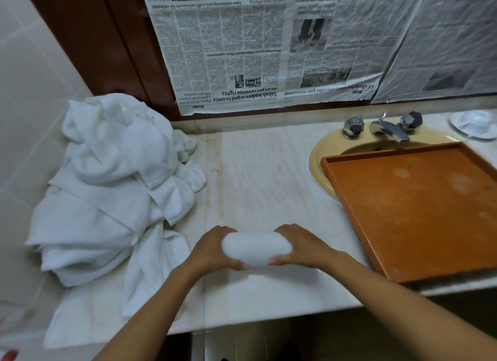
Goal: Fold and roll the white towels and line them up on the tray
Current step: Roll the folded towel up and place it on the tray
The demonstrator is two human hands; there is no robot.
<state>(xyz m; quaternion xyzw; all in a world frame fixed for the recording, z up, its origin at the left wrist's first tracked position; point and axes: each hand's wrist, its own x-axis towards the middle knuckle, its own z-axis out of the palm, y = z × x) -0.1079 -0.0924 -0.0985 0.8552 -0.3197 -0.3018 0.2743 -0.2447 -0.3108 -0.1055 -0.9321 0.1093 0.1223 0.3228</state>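
In the lower middle of the frame the person holds a rolled towel (256,249) crosswise between both hands. The left hand (215,250) cups its left end and the right hand (298,247) cups its right end, with fingers curled over the top and thumbs tucked under the near side. Whether the roll rests on the marble counter (255,172) or hangs just above it cannot be told.

The likely trouble is the roll loosening. Nothing pins the free edge, so a slack grip on the way across could let the outer layer spring open. The tray's raised rim could also catch the underside if the roll comes in too low. The roll itself looks plump and even, a smooth white cylinder with rounded ends, slightly blurred, and no loose flap shows.

Further back at the left, a heap of unfolded towels (107,186) slumps against the tiled wall, and one towel trails over the counter's near edge. At the right, the orange tray (416,212) carries no rolls yet. It lies tilted across the beige sink (316,159), so it may rock under a load. Beyond it stand the chrome taps (390,129), with sheets of newspaper (242,51) across the top of the frame.
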